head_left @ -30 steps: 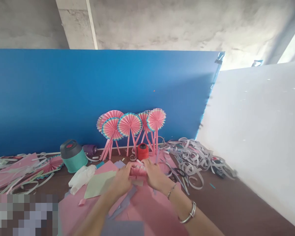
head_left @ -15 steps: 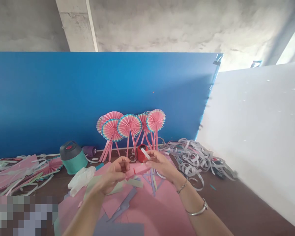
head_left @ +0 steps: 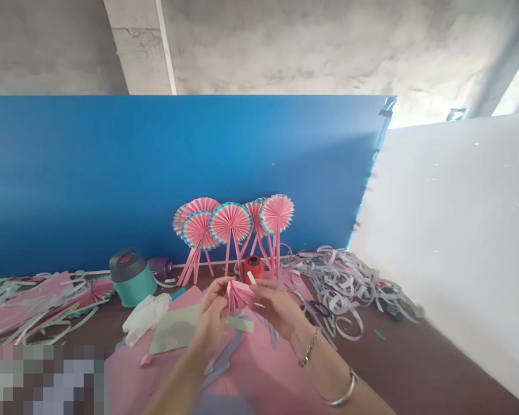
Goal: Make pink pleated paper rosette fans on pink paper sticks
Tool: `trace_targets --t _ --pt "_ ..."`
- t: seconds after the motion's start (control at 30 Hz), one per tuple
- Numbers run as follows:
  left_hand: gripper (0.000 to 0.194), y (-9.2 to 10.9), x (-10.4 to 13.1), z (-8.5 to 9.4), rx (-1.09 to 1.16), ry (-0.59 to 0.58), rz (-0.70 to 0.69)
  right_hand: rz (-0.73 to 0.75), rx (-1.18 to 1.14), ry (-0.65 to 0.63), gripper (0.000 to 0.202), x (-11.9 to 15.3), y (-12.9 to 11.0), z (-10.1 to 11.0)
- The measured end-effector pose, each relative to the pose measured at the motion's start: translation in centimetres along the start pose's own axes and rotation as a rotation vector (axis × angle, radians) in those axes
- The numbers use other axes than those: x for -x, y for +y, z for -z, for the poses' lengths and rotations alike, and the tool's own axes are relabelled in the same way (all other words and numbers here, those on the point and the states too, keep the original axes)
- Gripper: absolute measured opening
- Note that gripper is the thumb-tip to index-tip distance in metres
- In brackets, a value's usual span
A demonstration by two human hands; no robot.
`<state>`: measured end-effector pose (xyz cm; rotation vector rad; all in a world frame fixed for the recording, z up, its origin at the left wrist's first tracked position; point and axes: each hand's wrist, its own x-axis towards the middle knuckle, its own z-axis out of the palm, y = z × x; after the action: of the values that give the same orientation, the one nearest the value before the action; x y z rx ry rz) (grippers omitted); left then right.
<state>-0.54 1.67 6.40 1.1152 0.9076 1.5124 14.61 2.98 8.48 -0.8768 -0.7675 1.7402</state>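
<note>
Between my two hands is a small pink pleated paper fan (head_left: 241, 296), its folds spread downward. My left hand (head_left: 213, 304) pinches its left side. On the right side, my right hand (head_left: 277, 302) grips the folds, and a short white strip (head_left: 251, 278) sticks up beside its fingers. Pink paper sheets (head_left: 281, 374) lie under my hands, with a pale green sheet (head_left: 173, 329) and grey-purple scraps (head_left: 225, 358) on top. Just behind my hands stands a red container (head_left: 254, 268).
Several finished pink paper rosettes (head_left: 230, 223) on pink sticks lean against the blue panel (head_left: 112, 173). A teal and grey pot (head_left: 132, 279) stands left, near a crumpled white plastic bag (head_left: 147, 317). Curled paper strips (head_left: 341, 288) heap up at right, beside the white wall (head_left: 458, 230).
My hands have drawn closer together. The pink folded paper, a flat block before, now shows its pleats fanned open. More of the pale green sheet shows.
</note>
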Motion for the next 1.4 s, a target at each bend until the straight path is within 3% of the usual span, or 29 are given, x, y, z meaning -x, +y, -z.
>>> trace_targets --t 0.13,0.3,0.47,0.57,0.7,0.83,1.03,1.23,1.4 --pt "0.037 -0.8 0.0 0.2 -0.460 0.037 -0.218 0.054 -0.012 0.065 0.033 0.6 0.3 -0.9" --pt "0.036 -1.0 -0.4 0.9 -0.659 0.034 -0.340 0.121 0.034 0.127 0.040 0.8 0.7 -1.2" --pt "0.034 -0.2 -0.8 1.0 -0.638 0.100 -0.400 0.155 0.050 0.109 0.041 0.5 1.0 -1.0" --pt "0.030 0.4 -1.0 1.0 -0.558 0.065 -0.395 0.146 0.058 0.106 0.043 0.6 0.9 -1.1" --pt "0.034 0.8 -0.7 0.7 -0.410 0.010 -0.230 0.148 0.060 0.074 0.042 0.8 0.9 -1.4" --pt "0.025 0.7 0.2 -0.2 -0.152 0.013 -0.055 0.185 0.095 0.093 0.044 1.1 1.0 -1.5" --pt "0.035 0.4 1.1 -1.9 0.266 0.000 0.089 0.230 0.154 0.134 0.050 1.4 1.7 -2.1" --pt "0.032 0.2 0.9 -1.7 0.276 0.057 0.106 0.282 0.282 0.170 0.052 1.2 2.3 -2.4" --pt "0.029 0.4 0.0 -0.6 0.116 0.064 -0.001 0.455 0.331 0.218 0.035 1.9 0.3 -2.0"
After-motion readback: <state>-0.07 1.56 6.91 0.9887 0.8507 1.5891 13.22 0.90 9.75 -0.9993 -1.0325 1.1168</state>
